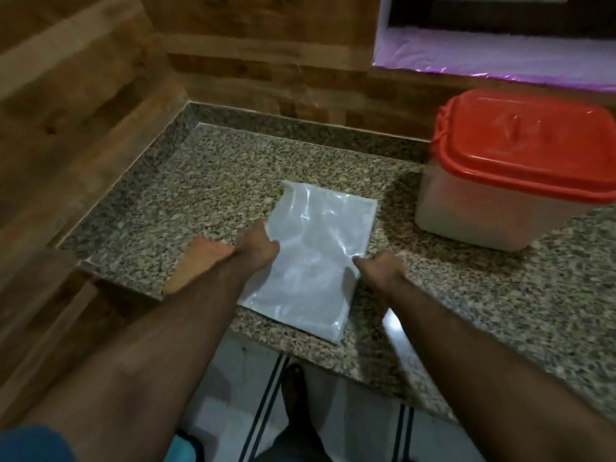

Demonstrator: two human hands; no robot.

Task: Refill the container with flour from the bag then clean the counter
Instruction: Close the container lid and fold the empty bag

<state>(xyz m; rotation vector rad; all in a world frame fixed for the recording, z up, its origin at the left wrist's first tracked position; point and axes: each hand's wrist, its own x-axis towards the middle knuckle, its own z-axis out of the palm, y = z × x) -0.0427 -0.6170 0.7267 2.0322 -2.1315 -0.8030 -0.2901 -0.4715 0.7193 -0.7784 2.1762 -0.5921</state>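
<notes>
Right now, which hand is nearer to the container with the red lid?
Right. The right hand grips the flour bag's right edge, on the container's side; the left hand grips the bag's far, left edge.

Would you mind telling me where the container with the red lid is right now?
In the head view, the translucent plastic container with the red lid stands closed on the speckled granite counter at the right, beyond the flat white flour bag and close to the wood-panelled back wall.

The bag (313, 258) lies flat on the counter (186, 181), near its front edge. The lidded container (510, 181) stands behind it to the right — apart from it, close to the back wall (266, 61). Something flat — perhaps a cloth (196, 265) — sits just left of the bag.
</notes>
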